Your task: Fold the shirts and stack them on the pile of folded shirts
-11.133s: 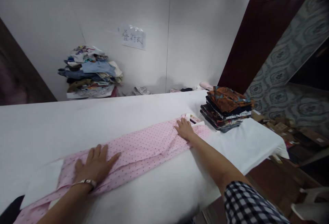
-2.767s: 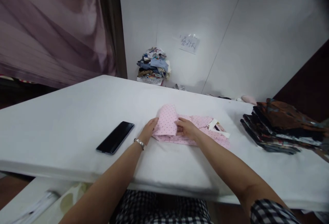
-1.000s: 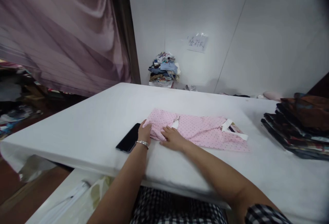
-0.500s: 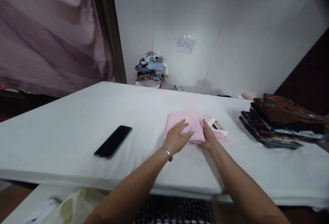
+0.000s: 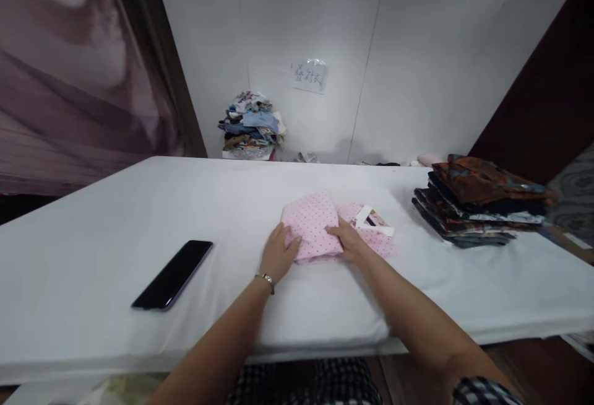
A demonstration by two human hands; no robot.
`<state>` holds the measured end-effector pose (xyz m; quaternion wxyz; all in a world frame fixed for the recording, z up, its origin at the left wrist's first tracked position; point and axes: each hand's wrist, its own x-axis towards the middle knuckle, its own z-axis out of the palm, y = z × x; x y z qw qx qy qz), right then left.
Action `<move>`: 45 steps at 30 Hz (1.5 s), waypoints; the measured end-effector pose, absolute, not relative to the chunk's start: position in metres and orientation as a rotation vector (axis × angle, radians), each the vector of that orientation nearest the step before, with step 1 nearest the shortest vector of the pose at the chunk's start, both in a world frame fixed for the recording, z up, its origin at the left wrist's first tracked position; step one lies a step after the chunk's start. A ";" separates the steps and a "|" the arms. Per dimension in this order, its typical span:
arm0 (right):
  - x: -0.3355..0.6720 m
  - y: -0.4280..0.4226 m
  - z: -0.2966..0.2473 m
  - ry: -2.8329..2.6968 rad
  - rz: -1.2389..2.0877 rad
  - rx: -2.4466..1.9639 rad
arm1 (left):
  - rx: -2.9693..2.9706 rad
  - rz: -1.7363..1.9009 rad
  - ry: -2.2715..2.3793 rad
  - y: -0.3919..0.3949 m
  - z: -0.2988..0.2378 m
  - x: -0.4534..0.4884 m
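A pink dotted garment [image 5: 318,228] lies folded into a small block on the white table [image 5: 116,219]. A white collar strip [image 5: 374,222] shows at its right end. My left hand [image 5: 278,256], with a bracelet at the wrist, rests at the block's left near corner, fingers on the cloth. On the block's near right edge sits my right hand [image 5: 349,241], fingers curled on the fabric. Both hands touch the garment.
A black phone [image 5: 172,274] lies flat to the left. A stack of dark patterned folded clothes [image 5: 477,207] stands at the right. Behind the table, a heap of mixed clothes [image 5: 250,126] sits against the white wall under a paper note [image 5: 309,75]. A curtain hangs at left.
The garment went from a long strip to a short folded block. In the last half second both hands slid to its near edge, and the view shifted right.
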<state>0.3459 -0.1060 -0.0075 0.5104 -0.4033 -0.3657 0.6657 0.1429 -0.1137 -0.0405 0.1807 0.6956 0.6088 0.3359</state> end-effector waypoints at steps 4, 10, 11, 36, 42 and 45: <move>0.333 -0.097 -0.018 -0.808 1.676 -1.085 | 1.792 1.042 1.746 -0.109 -0.042 0.135; 0.342 -0.089 -0.029 -0.961 1.528 -1.273 | 1.872 0.953 1.747 -0.108 -0.040 0.130; 0.346 -0.090 -0.031 -1.014 1.432 -1.357 | 1.897 0.910 1.754 -0.108 -0.041 0.130; 0.382 -0.220 -0.013 -0.324 1.686 -1.142 | 2.436 0.308 1.435 -0.010 0.015 0.191; 0.351 -0.182 -0.021 -0.130 1.654 -0.957 | 2.381 0.079 1.325 0.056 0.005 0.242; 0.343 -0.164 -0.030 -0.137 1.580 -0.999 | 2.335 0.053 1.294 0.067 0.002 0.256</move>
